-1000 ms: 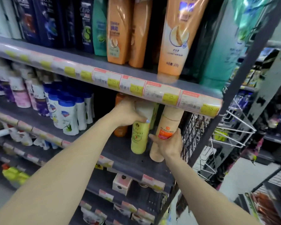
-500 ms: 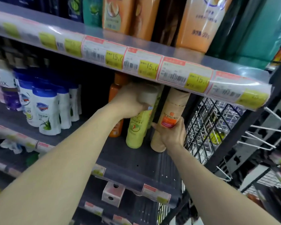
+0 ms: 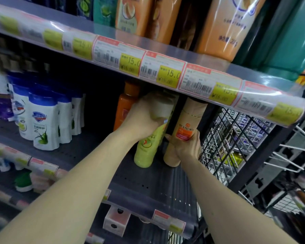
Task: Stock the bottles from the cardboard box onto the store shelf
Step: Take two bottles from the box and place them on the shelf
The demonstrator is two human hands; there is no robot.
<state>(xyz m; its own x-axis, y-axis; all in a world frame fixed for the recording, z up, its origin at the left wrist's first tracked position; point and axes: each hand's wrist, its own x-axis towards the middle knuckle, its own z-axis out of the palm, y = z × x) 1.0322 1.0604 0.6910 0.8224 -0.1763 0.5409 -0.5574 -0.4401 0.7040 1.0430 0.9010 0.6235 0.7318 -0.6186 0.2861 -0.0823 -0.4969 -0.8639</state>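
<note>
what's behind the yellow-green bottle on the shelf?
An orange bottle stands behind and left of the yellow-green bottle. Directly behind is dark; the left hand and the upper shelf edge cover that spot.

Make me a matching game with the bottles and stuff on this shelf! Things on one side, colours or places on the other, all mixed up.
Things:
1. bottle in the left hand
2. bottle in the right hand
3. bottle behind the left hand
4. caps on the white bottles

Matches:
A. blue
B. tan
C. dark orange
D. yellow-green

Pairs:
1-D, yellow-green bottle
2-B, tan bottle
3-C, dark orange bottle
4-A, blue caps
</note>
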